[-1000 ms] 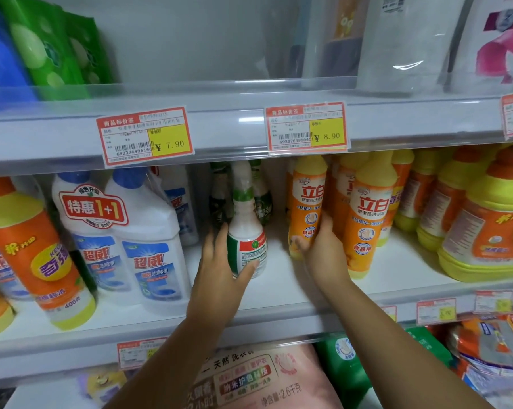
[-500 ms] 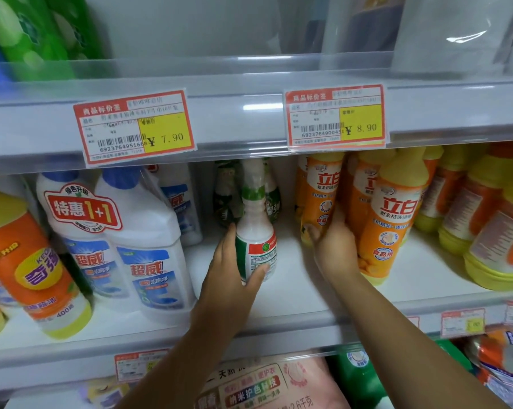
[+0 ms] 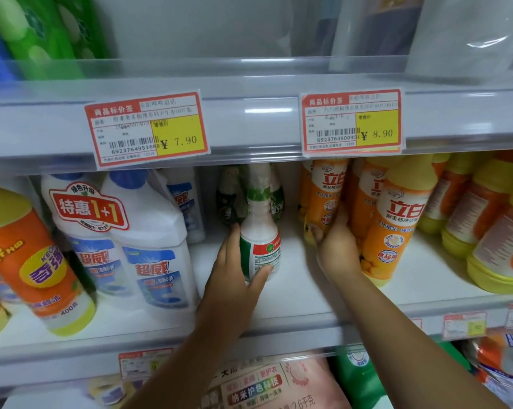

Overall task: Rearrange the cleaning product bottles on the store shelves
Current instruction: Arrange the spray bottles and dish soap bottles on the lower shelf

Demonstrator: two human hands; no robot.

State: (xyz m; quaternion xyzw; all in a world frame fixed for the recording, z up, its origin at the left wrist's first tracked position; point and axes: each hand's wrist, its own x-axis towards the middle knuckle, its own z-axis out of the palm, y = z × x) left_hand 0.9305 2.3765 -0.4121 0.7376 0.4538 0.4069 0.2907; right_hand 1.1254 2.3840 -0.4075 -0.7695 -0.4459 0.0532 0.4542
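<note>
White plastic makes up the spray bottle (image 3: pixel 259 246), which stands upright near the middle of the shelf (image 3: pixel 293 299), back from its front edge. It has a green collar under the nozzle and a green, red and white label. The left hand (image 3: pixel 234 278) is wrapped around its lower body: the fingers lie along the bottle's left side and the thumb presses across the label at the front. Just behind it, toward the shelf's back, stand a few dark green bottles (image 3: pixel 230 199), partly hidden by it.

The right hand (image 3: pixel 336 249) is closed around the base of an orange bottle (image 3: pixel 323 199) with a yellow bottom, thumb on its front and fingers behind, out of sight. Touching that hand's right side is another orange bottle (image 3: pixel 396 219) with a yellow cap, and more of the same kind crowd behind and toward the shelf's right end.

Left of the spray bottle, well apart from it, a twin pack (image 3: pixel 125 240) of white bottles with blue caps stands near the front edge, tied with a red and white "1+1" tag. At the shelf's left end leans an orange jug (image 3: pixel 31 261) with a yellow base. Two price tags, 7.90 (image 3: pixel 149 128) and 8.90 (image 3: pixel 352 122), hang on the rail of the shelf above.
</note>
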